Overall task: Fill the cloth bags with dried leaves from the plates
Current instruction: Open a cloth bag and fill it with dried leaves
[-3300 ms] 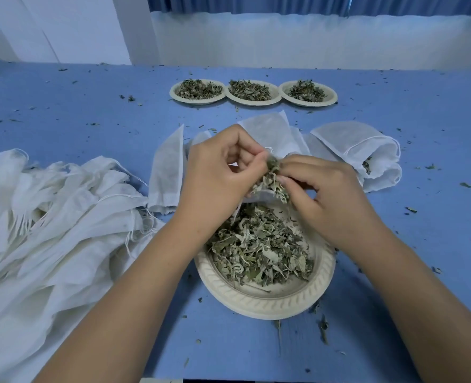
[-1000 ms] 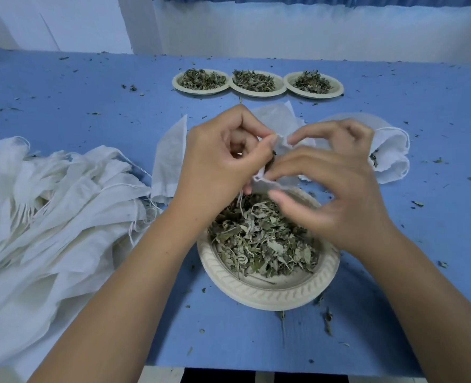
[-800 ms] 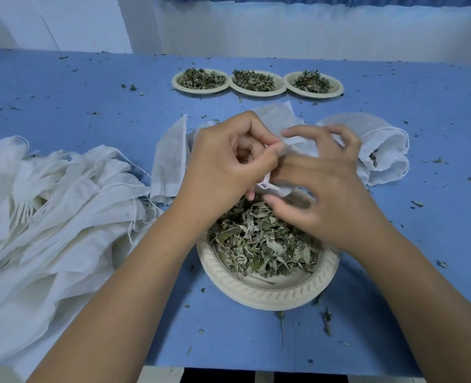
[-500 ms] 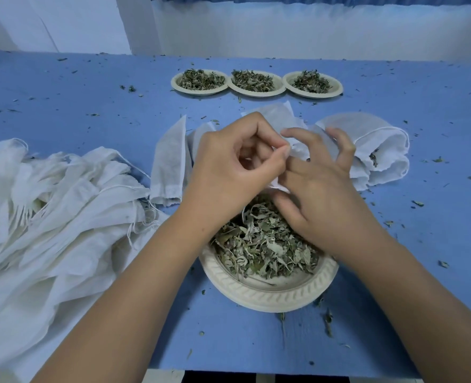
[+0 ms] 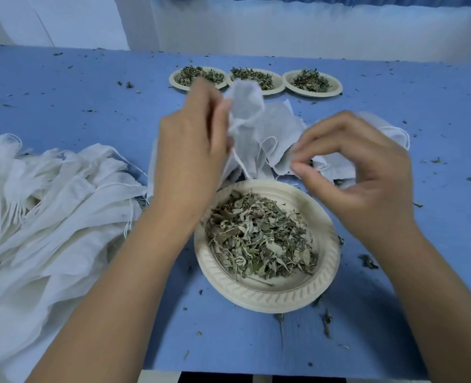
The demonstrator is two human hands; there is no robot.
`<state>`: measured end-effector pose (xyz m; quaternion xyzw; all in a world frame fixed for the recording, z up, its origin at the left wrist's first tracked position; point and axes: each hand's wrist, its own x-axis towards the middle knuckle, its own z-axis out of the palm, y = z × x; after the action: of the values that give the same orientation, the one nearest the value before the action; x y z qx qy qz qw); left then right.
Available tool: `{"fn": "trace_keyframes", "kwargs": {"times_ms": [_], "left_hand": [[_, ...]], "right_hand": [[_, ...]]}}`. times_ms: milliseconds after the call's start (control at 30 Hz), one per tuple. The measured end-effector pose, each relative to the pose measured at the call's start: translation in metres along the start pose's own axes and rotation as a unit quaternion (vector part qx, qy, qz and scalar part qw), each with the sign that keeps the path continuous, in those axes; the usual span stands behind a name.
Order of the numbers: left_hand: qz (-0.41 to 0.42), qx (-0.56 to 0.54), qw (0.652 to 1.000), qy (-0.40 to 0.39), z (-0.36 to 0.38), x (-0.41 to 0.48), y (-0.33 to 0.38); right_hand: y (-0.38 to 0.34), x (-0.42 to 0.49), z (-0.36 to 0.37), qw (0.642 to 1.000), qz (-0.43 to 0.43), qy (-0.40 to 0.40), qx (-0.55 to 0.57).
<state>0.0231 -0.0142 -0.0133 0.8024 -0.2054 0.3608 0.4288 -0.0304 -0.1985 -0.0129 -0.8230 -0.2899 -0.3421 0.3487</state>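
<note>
Left hand (image 5: 190,150) has the cloth bag (image 5: 245,106) pinched up in the upper middle of the frame, above the near plate (image 5: 256,297) of dried leaves (image 5: 256,236) at centre bottom. Right hand (image 5: 361,172), centre right, has thumb and forefinger nearly closed; can't tell if a drawstring's in there. My worry: if that mouth isn't drawn tight, one tilt probably dumps leaves on the blue table (image 5: 256,344).

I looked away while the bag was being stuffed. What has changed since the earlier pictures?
The left hand has lifted the cloth bag up and away from the near plate, gripping it. The right hand has drawn off rightward; whether its fingers pinch a drawstring is unclear. The dried leaves, three far plates and bag pile stayed put.
</note>
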Motion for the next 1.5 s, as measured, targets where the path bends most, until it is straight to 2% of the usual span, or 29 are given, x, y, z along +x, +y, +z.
{"fn": "trace_keyframes", "kwargs": {"times_ms": [67,133,200,267,367,433,500,600,733,800,867,967,1100,1333,1433,1500], "left_hand": [[-0.004,-0.022,0.998,0.063,-0.005,0.006,-0.003],[0.017,-0.016,0.995,0.095,-0.007,0.009,-0.003],[0.042,-0.002,0.994,0.099,-0.008,0.009,-0.004],[0.067,0.015,0.996,0.064,-0.008,0.009,-0.007],[0.091,0.052,0.993,-0.06,-0.007,0.009,-0.009],[0.09,0.069,0.984,-0.137,-0.004,0.008,-0.01],[0.074,0.077,0.978,-0.181,-0.001,0.006,-0.011],[0.0,0.04,0.983,-0.18,0.003,0.002,-0.008],[-0.148,-0.024,0.985,-0.084,0.009,-0.005,-0.001],[-0.183,-0.047,0.98,-0.058,0.012,-0.005,-0.002],[-0.162,-0.043,0.984,-0.056,0.012,-0.006,-0.003],[-0.099,-0.046,0.988,-0.108,0.013,-0.008,0.002],[-0.057,-0.083,0.981,-0.168,0.016,-0.011,0.007],[-0.037,-0.15,0.97,-0.188,0.014,-0.014,0.014],[-0.022,-0.168,0.963,-0.21,0.013,-0.016,0.014],[-0.018,-0.179,0.956,-0.23,0.013,-0.017,0.015]], "right_hand": [[0.0,0.0,0.001,0.981,0.08,-0.161,0.067],[0.003,-0.003,0.009,0.941,0.126,-0.313,0.018],[0.006,-0.009,0.019,0.934,0.096,-0.343,-0.017],[0.005,-0.009,0.022,0.945,0.084,-0.317,-0.006],[0.003,-0.007,0.019,0.954,0.09,-0.283,0.027],[0.004,-0.005,0.013,0.961,0.108,-0.249,0.05],[0.005,-0.003,0.008,0.965,0.125,-0.218,0.077],[0.007,-0.002,0.004,0.964,0.147,-0.181,0.13],[0.005,-0.003,0.006,0.964,0.146,-0.082,0.209],[0.003,-0.003,0.007,0.962,0.147,-0.023,0.23],[-0.001,-0.003,0.01,0.956,0.153,0.032,0.248],[-0.005,-0.002,0.014,0.942,0.18,0.096,0.268],[-0.006,-0.001,0.015,0.92,0.228,0.138,0.286],[-0.003,-0.006,0.021,0.945,0.248,0.114,0.182],[0.0,-0.009,0.024,0.981,0.171,0.08,0.038],[0.001,-0.009,0.026,0.99,0.103,0.057,-0.077]]}}
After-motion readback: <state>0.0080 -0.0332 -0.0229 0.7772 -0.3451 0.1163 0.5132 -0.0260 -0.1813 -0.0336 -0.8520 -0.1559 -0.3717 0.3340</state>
